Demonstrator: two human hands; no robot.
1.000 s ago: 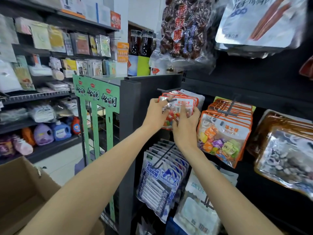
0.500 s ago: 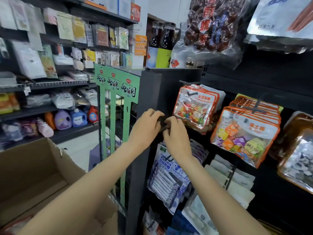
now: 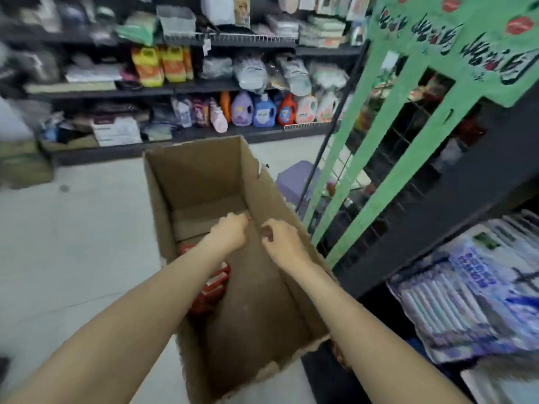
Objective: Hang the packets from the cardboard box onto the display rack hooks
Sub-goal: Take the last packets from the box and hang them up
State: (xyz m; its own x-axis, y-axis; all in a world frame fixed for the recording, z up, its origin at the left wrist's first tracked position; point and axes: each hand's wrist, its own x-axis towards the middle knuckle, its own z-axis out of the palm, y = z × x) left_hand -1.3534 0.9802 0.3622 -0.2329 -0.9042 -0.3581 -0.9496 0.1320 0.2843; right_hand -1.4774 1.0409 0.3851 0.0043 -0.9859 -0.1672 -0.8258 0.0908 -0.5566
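Head view, blurred: red packets [image 3: 210, 287] with glossy wrappers lie stacked along the left inner wall of a brown cardboard box [image 3: 262, 310], open-topped with torn, ragged edges, standing on a pale smooth floor [image 3: 73, 243]. 2 bare hands hang over the box. Left hand [image 3: 230, 232] has fingers curled, holding nothing visible. Right hand [image 3: 280, 240] has fingers loosely curled; whether they pinch anything, I cannot tell. Just right stands a green frame [image 3: 408, 118] and dark rack [image 3: 466, 199] with blue-white packs [image 3: 466, 301] hanging. Bottles [image 3: 262, 110] line shelves [image 3: 175, 91] behind.
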